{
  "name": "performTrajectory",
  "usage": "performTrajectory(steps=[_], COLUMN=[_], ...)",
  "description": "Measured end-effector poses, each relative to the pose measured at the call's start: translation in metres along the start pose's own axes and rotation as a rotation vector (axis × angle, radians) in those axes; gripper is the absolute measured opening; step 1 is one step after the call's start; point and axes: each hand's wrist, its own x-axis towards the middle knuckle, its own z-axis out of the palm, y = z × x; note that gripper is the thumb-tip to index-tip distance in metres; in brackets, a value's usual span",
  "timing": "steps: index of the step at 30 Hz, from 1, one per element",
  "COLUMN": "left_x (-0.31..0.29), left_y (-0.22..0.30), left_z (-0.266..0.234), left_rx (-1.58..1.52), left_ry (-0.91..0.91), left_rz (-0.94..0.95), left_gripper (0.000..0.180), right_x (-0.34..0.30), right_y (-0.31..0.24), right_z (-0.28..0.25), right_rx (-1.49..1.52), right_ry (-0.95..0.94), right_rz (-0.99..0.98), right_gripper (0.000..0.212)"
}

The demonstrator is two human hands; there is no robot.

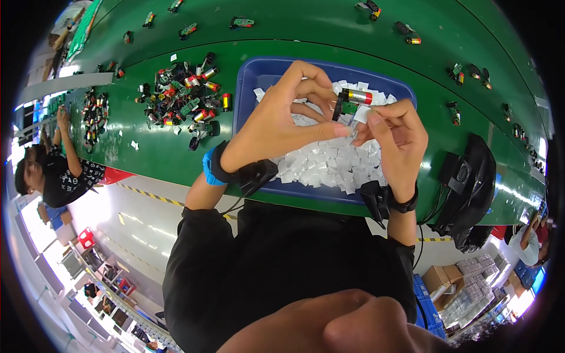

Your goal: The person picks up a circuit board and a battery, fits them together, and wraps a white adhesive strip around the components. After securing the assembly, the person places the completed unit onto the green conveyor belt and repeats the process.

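Over a blue tray (250, 76) of white pads (329, 162), both hands' fingers (321, 88) pinch a small motor (353, 97).

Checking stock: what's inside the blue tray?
The blue tray holds a heap of small white paper squares. The hands, left and right, cover its middle while holding a small cylindrical part, so what lies beneath them is hidden.
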Motion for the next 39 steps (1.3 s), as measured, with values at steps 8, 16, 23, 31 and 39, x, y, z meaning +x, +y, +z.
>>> performTrajectory(steps=[8,16,23,31,39], left_x=[0.002,0.001,-0.002,-0.002,-0.003], left_y=[0.003,0.002,0.005,0.008,0.005], left_z=[-0.002,-0.001,-0.002,-0.010,-0.010], left_rx=[0.006,-0.066,-0.172,-0.026,-0.015], left_ry=[-0.004,0.085,0.039,-0.048,-0.026], left_rz=[-0.088,-0.067,-0.220,-0.165,-0.221], left_gripper=[0.039,0.032,0.033,0.042,0.043], right_x=[-0.003,0.001,0.005,0.004,0.006], right_y=[0.003,-0.005,-0.005,-0.002,-0.003], right_z=[-0.004,0.001,-0.004,-0.006,-0.007], right_rx=[-0.339,-0.563,-0.967,-0.982,-1.009], right_ry=[-0.107,-0.072,-0.172,-0.159,-0.177], right_rz=[-0.174,-0.365,-0.752,-0.695,-0.753], right_gripper=[0.014,0.021,0.031,0.030,0.027])
